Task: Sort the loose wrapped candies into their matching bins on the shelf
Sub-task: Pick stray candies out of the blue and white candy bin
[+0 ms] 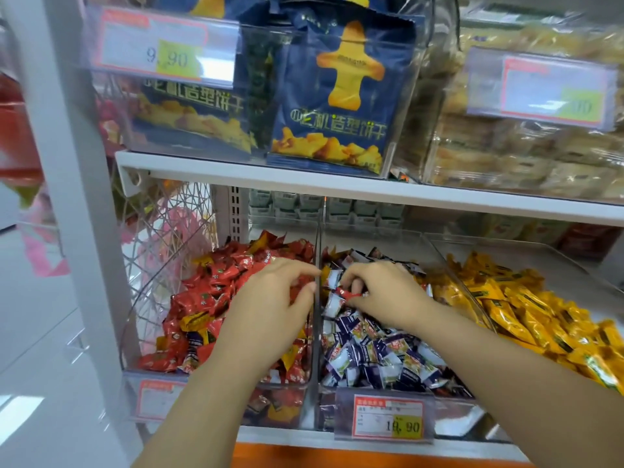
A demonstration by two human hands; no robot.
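Note:
Three clear bins stand side by side on the lower shelf. The left bin holds mostly red candies with a few yellow and purple ones mixed in. The middle bin holds purple-and-white candies. The right bin holds yellow candies. My left hand hovers over the red pile with its fingers curled; whether it holds a candy is hidden. My right hand is in the middle bin and pinches a red candy between thumb and fingers, close to the clear divider.
A white shelf board hangs just above the bins, carrying blue biscuit bags and a bin of pale pastries. Price tags clip to the bin fronts. A white upright post stands at the left.

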